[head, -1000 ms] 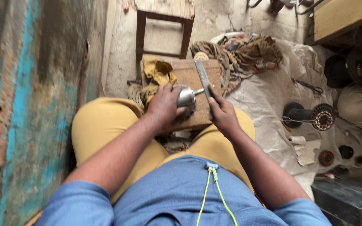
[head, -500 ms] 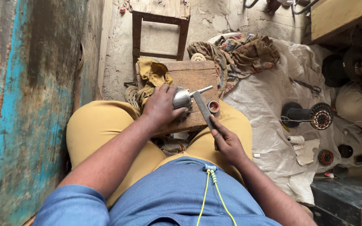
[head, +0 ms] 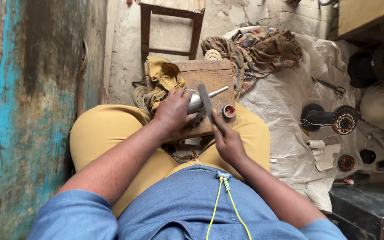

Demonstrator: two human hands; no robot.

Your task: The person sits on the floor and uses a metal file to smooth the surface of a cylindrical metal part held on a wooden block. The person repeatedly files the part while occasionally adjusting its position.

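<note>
Lying on its side on the wooden block (head: 210, 78): a rounded silver metal rotor piece (head: 195, 103), thin shaft pointing up and right. Leaning across it, tilted upward: a flat grey file (head: 206, 101). Sitting just beside, on the block's right edge: a small round copper-wound ring (head: 229, 111).

Pretty rough spot; peeling blue-painted wall (head: 18, 111) on the left; cracked plaster wall (head: 254, 18) ahead; wooden chair (head: 170, 26) against it; daylight.

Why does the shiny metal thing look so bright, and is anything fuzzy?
Head view: daylight glints off the metal part in the left hand; the file in the right hand looks slightly soft; the edges bend from the wide lens; the right side lies in shadow.
</note>
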